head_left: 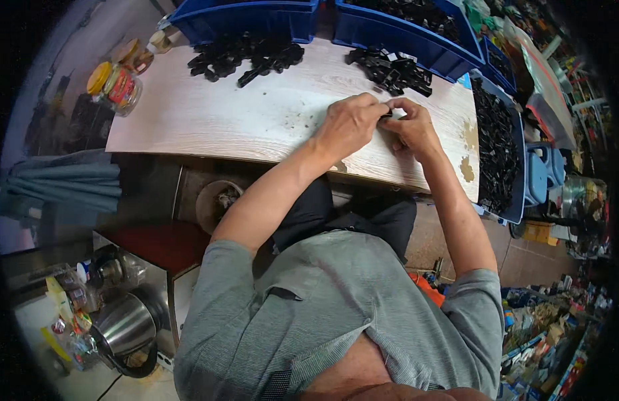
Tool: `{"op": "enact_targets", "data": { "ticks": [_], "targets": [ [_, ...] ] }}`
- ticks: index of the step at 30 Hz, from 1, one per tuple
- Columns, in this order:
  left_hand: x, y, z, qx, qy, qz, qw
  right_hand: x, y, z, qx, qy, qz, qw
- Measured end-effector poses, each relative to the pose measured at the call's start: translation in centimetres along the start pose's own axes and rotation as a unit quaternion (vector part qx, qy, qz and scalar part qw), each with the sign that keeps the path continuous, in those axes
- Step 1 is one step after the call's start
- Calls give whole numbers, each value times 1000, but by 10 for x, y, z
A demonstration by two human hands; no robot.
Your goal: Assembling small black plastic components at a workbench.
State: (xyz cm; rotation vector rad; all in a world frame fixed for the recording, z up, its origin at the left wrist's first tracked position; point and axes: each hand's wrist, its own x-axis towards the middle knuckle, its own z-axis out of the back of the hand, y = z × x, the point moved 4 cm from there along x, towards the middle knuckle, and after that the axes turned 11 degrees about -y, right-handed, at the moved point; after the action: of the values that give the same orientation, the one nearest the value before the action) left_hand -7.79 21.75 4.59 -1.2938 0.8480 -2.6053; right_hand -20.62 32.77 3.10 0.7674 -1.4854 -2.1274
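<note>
Over the right half of the pale wood-grain table (209,130), my left hand (353,123) and my right hand (414,130) meet at the fingertips. Between them is a small black part (387,115), mostly covered by my fingers, so its exact kind does not show. Both hands are closed on it. Just beyond my hands lies a pile of black plastic parts (393,72). A second pile of black parts (246,55) is spread farther left, near the table's far edge.
Two blue bins (249,23) (409,40) stand along the far edge. A long blue crate (516,180) full of black parts sits against the right edge. Yellow-lidded jars (122,90) are at the far left. Below the table are a bucket (206,207) and a red-topped cabinet (156,247).
</note>
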Motion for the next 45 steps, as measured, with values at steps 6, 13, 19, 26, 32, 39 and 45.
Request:
{"op": "enact_targets", "data": {
  "ticks": [6, 13, 19, 26, 32, 39, 45],
  "targets": [
    [1, 10, 3, -29, -8, -5, 1000, -5, 6, -5, -17, -19, -24, 999],
    [-2, 11, 1, -68, 15, -28, 997, -4, -2, 2, -21, 5, -39, 999],
    [3, 13, 4, -56, 47, -57, 996, -6, 4, 1, -58, -6, -7, 998],
    [4, 28, 1, -100, 63, -23, 993, -10, 10, -1, -73, -16, -6, 997],
    [4, 23, 3, -87, 57, -49, 993, -8, 6, -1, -73, -14, -27, 997],
    [4, 23, 1, -85, 56, -50, 994, -7, 5, -1, -76, -14, -13, 997],
    [0, 14, 1, -7, 94, -99, 991, -8, 6, -3, -85, -8, -1, 996]
  ]
}}
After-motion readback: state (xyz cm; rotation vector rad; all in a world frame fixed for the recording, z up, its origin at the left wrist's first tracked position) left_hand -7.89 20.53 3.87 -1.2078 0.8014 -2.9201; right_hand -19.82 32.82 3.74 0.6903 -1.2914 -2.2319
